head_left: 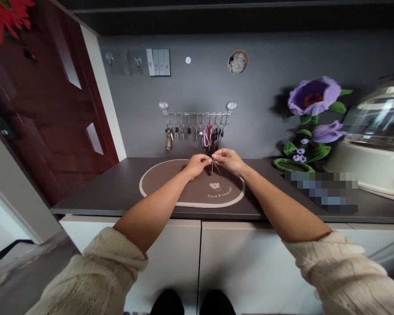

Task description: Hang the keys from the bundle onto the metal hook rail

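My left hand [197, 165] and my right hand [225, 159] meet above the far part of the counter, their fingertips pinching a small metal key ring with thin keys [214, 167] that hang downward. The fingers hide the top of the ring. Below the hands lies an oval brown mat [187, 192] with a cream border and a printed flower and lettering. The hands are above the mat, and I cannot tell whether the keys touch it. Just beyond them, several key bunches [197, 133] hang from a metal hook rail [197, 114] on the grey wall.
The dark countertop [111, 183] runs above white cabinet doors [249, 262]. Large purple artificial flowers [311, 96] and a white appliance with a glass lid [374, 131] stand at right. A dark red door [46, 109] stands at left.
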{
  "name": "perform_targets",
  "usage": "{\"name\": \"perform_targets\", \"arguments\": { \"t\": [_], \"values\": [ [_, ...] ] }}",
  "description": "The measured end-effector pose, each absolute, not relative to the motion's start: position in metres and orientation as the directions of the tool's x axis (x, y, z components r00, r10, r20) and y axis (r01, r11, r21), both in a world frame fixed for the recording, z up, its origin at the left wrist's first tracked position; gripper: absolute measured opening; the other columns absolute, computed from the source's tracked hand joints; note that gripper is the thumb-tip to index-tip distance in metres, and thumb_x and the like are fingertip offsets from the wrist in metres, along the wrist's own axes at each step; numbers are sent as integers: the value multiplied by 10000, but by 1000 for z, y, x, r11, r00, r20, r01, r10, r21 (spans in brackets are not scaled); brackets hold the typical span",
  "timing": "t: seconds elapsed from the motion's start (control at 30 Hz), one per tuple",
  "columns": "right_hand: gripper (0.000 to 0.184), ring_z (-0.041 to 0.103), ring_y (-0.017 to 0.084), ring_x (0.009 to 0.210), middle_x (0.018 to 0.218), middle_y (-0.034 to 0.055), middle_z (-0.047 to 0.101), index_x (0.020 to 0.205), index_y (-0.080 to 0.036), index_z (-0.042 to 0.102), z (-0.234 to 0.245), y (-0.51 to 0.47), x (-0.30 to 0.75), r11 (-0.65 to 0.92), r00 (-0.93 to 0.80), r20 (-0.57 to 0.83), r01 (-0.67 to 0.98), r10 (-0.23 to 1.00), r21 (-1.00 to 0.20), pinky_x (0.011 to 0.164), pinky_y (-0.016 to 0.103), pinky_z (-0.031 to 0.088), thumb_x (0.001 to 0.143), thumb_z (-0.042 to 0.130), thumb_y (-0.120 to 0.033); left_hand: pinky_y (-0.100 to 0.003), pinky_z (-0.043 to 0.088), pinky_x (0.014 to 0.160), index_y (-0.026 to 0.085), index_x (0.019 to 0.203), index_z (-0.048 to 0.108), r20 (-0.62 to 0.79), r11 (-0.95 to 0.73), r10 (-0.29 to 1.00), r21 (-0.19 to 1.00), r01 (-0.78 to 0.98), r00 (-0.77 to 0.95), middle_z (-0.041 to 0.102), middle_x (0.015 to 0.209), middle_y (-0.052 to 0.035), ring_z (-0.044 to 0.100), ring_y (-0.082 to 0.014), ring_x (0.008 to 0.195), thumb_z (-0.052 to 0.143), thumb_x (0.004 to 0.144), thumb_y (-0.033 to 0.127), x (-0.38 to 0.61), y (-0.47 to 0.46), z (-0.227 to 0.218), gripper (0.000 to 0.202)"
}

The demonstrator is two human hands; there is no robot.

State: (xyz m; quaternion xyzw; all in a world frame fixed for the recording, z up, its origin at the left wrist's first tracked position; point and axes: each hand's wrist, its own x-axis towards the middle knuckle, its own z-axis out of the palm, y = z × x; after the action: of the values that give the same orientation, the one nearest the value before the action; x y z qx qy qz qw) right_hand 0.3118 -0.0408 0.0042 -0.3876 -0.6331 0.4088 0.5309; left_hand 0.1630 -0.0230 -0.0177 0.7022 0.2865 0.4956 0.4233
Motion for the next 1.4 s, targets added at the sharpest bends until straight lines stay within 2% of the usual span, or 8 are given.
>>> {"name": "perform_targets", "arguments": {
  "t": [0.17, 0.4, 0.6, 0.93, 1.23, 1.4],
  "values": [
    [268, 503, 55, 549, 627, -2, 589, 690, -146, 564, 2, -41, 311, 327, -156, 317, 43, 936, -944, 592, 213, 425, 556, 680, -346, -239, 366, 628, 114, 684, 600, 442, -458, 843, 889, -20, 306, 598, 658, -28, 484, -94, 597, 570, 640, 291, 163, -24, -15, 185],
    [226, 506, 53, 571, 654, -7, 585, 710, -150, 580, 0, -42, 310, 271, -143, 263, 37, 954, -962, 633, 221, 433, 558, 690, -276, -230, 362, 589, 126, 771, 604, 396, -392, 887, 918, -64, 239, 610, 724, -43, 508, -104, 637, 571, 641, 314, 162, -21, -15, 231],
    [254, 524, 70, 610, 694, 7, 593, 704, -153, 574, 0, -45, 308, 244, -137, 245, -23, 960, -970, 625, 218, 418, 547, 690, -316, -220, 363, 576, 140, 789, 604, 382, -364, 898, 924, -117, 218, 619, 737, -40, 521, -105, 647, 587, 626, 342, 163, -22, -16, 260],
    [305, 446, 58, 562, 599, -33, 505, 676, -145, 502, -4, -41, 307, 407, -108, 401, 49, 910, -912, 598, 208, 370, 574, 633, -400, -207, 350, 542, 136, 806, 628, 402, -392, 891, 915, -93, 208, 623, 736, -47, 518, -109, 643, 609, 601, 383, 164, -26, -16, 322],
    [300, 523, 97, 660, 672, -20, 512, 694, -184, 446, 2, -42, 309, 373, -74, 381, -104, 922, -922, 701, 275, 439, 586, 625, -400, -206, 354, 536, 154, 840, 632, 396, -389, 899, 918, -76, 184, 631, 759, -50, 507, -108, 629, 613, 593, 369, 164, -28, -17, 328],
    [219, 540, 98, 679, 717, -5, 538, 718, -189, 434, 20, -40, 320, 356, 28, 356, -140, 934, -924, 670, 273, 456, 662, 579, -345, -202, 347, 514, 145, 792, 633, 383, -380, 912, 924, -46, 145, 624, 719, -47, 489, -100, 596, 599, 607, 345, 165, -29, -18, 275]
  ]
}}
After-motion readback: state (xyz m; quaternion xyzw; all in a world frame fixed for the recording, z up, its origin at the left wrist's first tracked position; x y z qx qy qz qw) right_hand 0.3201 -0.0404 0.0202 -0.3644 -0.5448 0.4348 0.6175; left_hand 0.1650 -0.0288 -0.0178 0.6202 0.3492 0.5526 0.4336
